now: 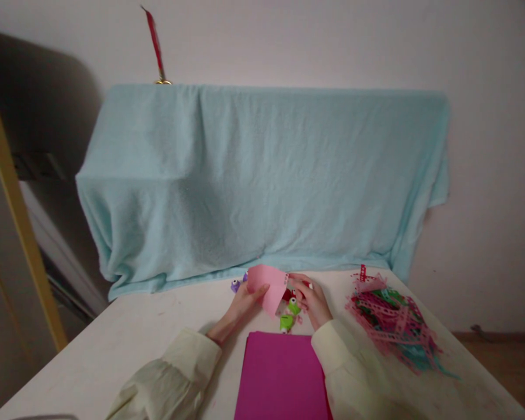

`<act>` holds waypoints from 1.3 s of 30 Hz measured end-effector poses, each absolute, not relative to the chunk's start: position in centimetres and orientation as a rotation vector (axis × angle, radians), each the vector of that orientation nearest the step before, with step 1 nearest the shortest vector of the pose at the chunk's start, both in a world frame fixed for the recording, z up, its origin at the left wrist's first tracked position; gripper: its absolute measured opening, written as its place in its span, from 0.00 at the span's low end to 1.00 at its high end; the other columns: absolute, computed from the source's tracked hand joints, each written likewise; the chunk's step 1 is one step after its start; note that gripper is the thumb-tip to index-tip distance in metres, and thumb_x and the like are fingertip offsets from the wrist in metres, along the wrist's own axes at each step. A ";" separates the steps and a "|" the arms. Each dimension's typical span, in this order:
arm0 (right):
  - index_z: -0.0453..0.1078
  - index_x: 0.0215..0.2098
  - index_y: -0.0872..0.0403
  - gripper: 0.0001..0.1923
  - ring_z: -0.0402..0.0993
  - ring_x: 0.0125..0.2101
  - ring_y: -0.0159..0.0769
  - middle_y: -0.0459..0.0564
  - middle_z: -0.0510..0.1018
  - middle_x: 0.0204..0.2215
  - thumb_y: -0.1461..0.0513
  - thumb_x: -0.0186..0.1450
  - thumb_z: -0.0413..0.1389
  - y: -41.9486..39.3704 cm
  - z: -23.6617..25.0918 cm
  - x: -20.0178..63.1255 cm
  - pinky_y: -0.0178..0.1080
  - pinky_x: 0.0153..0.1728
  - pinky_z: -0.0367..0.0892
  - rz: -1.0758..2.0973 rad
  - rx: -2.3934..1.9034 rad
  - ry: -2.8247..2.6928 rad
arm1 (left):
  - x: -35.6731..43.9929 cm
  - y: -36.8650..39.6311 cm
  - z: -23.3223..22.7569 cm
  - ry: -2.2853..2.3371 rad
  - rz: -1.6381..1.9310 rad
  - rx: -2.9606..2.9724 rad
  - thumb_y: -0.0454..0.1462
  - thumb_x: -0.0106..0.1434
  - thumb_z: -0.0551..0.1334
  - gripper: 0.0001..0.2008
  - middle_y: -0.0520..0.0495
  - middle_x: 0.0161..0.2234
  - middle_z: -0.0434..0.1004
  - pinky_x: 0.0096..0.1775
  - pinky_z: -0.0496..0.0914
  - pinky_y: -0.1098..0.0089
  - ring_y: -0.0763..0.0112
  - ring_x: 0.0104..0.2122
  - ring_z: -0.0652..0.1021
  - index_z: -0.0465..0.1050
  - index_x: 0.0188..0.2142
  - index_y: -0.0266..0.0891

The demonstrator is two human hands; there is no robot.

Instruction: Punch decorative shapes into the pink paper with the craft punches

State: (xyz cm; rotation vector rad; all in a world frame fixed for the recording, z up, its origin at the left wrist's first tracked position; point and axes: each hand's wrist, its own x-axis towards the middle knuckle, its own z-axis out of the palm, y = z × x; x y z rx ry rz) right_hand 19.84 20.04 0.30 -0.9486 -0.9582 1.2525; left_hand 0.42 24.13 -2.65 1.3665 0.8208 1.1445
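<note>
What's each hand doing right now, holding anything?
Left hand: closed on the pink paper, gripping its left edge.
Right hand: at the paper's right edge, on a small red punch; whether it grips cannot be told.

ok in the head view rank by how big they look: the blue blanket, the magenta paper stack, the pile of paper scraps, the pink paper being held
1. blue blanket
2. magenta paper stack, though it lies nearest the camera
3. pile of paper scraps, not far behind the stack
4. pink paper, held by the left hand
</note>
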 end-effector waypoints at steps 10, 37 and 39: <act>0.73 0.32 0.55 0.15 0.54 0.16 0.25 0.40 0.65 0.16 0.53 0.52 0.65 19.7 0.8 19.5 0.29 0.16 0.47 1.157 -1.046 -1.082 | 0.6 24.2 -2.5 0.932 1.195 1.458 0.49 0.58 0.63 0.25 0.38 0.42 0.75 0.43 0.69 0.63 0.61 0.39 0.76 0.69 0.47 0.31; 0.77 0.32 0.54 0.13 0.73 0.29 0.38 0.50 0.77 0.28 0.52 0.56 0.62 19.5 0.6 18.6 0.35 0.25 0.65 0.984 -1.084 -1.374 | 2.0 20.5 0.4 0.812 1.066 1.701 0.43 0.62 0.59 0.13 0.43 0.39 0.79 0.40 0.72 0.67 0.61 0.38 0.78 0.74 0.40 0.36; 0.77 0.32 0.54 0.13 0.71 0.27 0.37 0.49 0.77 0.27 0.52 0.56 0.61 19.5 0.6 18.6 0.35 0.25 0.65 0.953 -1.081 -1.390 | 2.0 20.6 0.3 0.840 1.068 1.706 0.44 0.63 0.59 0.14 0.43 0.38 0.79 0.40 0.71 0.67 0.61 0.37 0.79 0.75 0.40 0.36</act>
